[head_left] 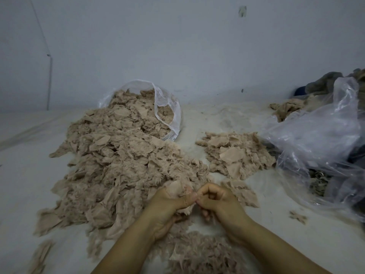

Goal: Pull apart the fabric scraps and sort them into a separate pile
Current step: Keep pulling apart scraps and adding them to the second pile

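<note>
Beige fabric scraps (122, 167), heaped left

Premises appear to be a bare back room used for textile-waste sorting, not a fitted workshop. The wall (177, 46) is plain, pale and marked, with a thin cable (40, 30) running down its left side. Work is done on a pale sheet (29, 175) littered with fibre dust. A large heap (118, 165) of beige fabric scraps spills from a clear bag (167, 107); a smaller pile (237, 155) lies apart. A second plastic bag (316, 135) and dark cloth (324, 80) sit at right.
</note>
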Action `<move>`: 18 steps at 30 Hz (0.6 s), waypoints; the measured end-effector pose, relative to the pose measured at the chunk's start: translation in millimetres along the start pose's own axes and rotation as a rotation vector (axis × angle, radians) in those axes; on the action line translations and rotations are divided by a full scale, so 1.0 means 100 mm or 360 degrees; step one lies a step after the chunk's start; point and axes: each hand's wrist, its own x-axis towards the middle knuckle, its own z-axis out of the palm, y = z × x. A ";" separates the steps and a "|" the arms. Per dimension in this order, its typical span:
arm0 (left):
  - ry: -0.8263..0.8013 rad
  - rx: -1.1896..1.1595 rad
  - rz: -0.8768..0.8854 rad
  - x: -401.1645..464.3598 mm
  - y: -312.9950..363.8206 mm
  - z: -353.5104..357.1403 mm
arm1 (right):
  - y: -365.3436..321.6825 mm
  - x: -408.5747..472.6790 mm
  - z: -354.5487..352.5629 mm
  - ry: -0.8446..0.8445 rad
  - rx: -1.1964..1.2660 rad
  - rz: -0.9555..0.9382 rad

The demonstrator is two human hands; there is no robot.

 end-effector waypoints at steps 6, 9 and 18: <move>-0.0098 0.0006 -0.0027 0.01 0.01 0.03 | -0.02 0.05 0.01 0.0200 0.0124 0.0046; -0.0214 0.0092 -0.0076 -0.02 -0.01 0.03 | -0.11 0.11 -0.19 0.0428 0.0359 0.0043; 0.0012 -0.0013 0.0235 0.06 0.03 -0.09 | -0.15 -0.01 -0.21 -0.0571 -0.0569 0.0277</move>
